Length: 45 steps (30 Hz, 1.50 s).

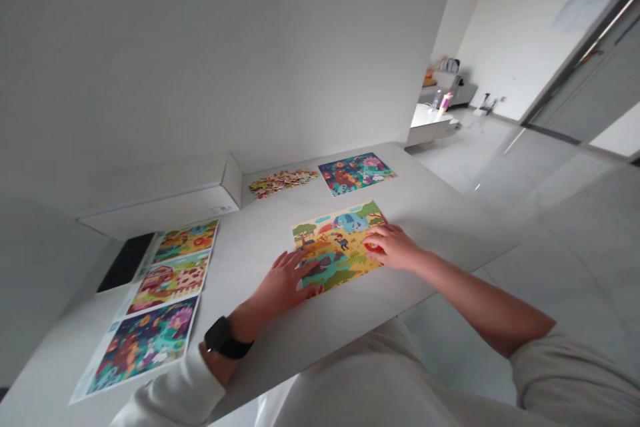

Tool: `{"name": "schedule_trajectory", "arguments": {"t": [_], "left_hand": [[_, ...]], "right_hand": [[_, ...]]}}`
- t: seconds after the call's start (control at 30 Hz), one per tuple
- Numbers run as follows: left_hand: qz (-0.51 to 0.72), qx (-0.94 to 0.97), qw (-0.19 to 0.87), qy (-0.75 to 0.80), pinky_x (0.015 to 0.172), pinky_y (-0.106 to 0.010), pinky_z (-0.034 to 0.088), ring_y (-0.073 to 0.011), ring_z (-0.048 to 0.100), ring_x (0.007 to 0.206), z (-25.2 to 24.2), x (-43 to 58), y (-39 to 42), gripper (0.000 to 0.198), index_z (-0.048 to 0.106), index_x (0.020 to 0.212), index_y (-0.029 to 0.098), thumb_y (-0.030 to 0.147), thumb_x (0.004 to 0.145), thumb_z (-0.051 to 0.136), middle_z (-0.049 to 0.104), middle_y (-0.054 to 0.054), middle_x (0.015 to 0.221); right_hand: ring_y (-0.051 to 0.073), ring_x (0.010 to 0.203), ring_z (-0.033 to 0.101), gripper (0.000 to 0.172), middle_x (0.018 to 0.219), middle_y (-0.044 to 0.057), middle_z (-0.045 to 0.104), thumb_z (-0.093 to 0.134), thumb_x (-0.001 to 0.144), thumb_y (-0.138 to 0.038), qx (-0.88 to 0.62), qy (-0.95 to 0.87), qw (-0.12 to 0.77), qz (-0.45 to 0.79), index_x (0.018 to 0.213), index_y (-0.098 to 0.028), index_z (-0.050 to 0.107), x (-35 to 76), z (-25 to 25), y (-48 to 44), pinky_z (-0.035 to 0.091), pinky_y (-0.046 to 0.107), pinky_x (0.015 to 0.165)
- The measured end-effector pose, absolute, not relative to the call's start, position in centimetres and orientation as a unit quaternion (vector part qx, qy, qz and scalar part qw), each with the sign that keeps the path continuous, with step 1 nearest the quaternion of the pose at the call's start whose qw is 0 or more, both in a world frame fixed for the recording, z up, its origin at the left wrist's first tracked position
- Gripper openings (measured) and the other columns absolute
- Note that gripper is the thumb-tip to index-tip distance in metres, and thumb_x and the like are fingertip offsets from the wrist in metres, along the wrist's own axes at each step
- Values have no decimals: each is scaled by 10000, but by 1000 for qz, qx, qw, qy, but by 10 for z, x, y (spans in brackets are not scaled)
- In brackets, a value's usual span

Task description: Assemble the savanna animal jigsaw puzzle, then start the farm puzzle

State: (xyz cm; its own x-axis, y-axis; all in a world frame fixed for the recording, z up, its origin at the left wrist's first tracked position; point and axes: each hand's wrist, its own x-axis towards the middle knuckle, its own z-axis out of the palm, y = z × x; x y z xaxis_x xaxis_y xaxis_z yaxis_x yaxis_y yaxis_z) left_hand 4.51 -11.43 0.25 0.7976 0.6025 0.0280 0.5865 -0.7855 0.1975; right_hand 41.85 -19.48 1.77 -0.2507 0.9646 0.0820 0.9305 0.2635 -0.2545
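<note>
A colourful jigsaw puzzle lies flat on the white table, showing a blue elephant, trees and a pond on a yellow ground. At its left edge, my left hand rests with the fingers spread, the fingertips over the picture. My right hand lies over the right edge, its fingers apart and slightly bent beside a red patch of the picture. Neither hand visibly grips anything. The hands cover parts of both side edges.
Behind the puzzle are a dark-blue picture puzzle and a heap of loose pieces. To the left, a printed sheet with three pictures lies near a black flat device and a long white box. The wall borders the table's back.
</note>
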Motion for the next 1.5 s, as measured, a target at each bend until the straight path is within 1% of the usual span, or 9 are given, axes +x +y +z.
{"name": "schedule_trajectory", "arguments": {"t": [0.1,0.23,0.4,0.57,0.67,0.9,1.13,1.27,1.5], "left_hand": [[47,951,87,292,1307,-612,375,-388,529,1525,6,102,-115,634,649,1549,383,664,982,682,530,-97,1695],[50,954,74,286,1300,-608,373,-379,528,1525,10,166,-114,596,652,1534,379,625,992,682,550,-111,1674],[51,951,61,298,1300,-659,337,-408,529,1514,12,206,-103,579,660,1525,362,626,1009,647,574,-128,1650],[46,949,51,307,1292,-648,346,-413,528,1510,6,213,-85,615,637,1559,345,638,1019,619,580,-146,1640],[47,947,46,313,1294,-635,350,-400,522,1519,3,214,-73,618,633,1555,364,670,1020,597,584,-129,1640],[31,944,45,325,1305,-617,362,-370,494,1553,5,223,-51,593,599,1582,377,608,1036,607,521,-99,1702],[15,941,26,336,1310,-597,368,-350,481,1569,5,235,-32,595,583,1594,380,623,1051,574,510,-86,1712],[24,941,29,336,1307,-600,372,-360,489,1559,2,241,-24,586,597,1581,376,624,1050,574,539,-91,1687],[18,940,54,335,1308,-621,360,-388,448,1588,2,247,-21,649,582,1599,333,673,1048,551,477,-132,1728]], "right_hand": [[316,1349,633,331,1450,124,692,700,1033,-408,-656,-747,86,58,1335,-305,788,453,20,-211,455,512,1184],[354,1386,608,431,1529,155,629,661,1047,-427,-737,-674,52,16,1455,-305,726,485,19,-225,454,530,1197],[372,1405,590,503,1569,174,597,597,1075,-431,-764,-644,34,9,1550,-277,659,508,15,-213,452,517,1212],[368,1412,573,504,1578,170,592,592,1074,-426,-760,-648,44,10,1552,-283,659,518,11,-189,444,515,1223],[371,1427,555,509,1593,162,580,579,1078,-435,-758,-651,49,6,1558,-282,653,520,7,-178,439,515,1227],[376,1409,569,517,1571,161,593,572,1072,-427,-751,-659,49,-14,1561,-278,652,533,-3,-149,453,536,1216],[368,1449,554,521,1604,140,581,547,1075,-430,-743,-666,65,-25,1572,-310,644,551,-18,-122,429,561,1250],[358,1479,537,524,1623,130,569,541,1078,-434,-742,-666,68,-25,1577,-309,639,559,-20,-113,421,547,1266],[345,1433,585,505,1587,123,607,588,1057,-418,-742,-666,79,-23,1542,-305,669,563,-18,-108,453,520,1250]]}}
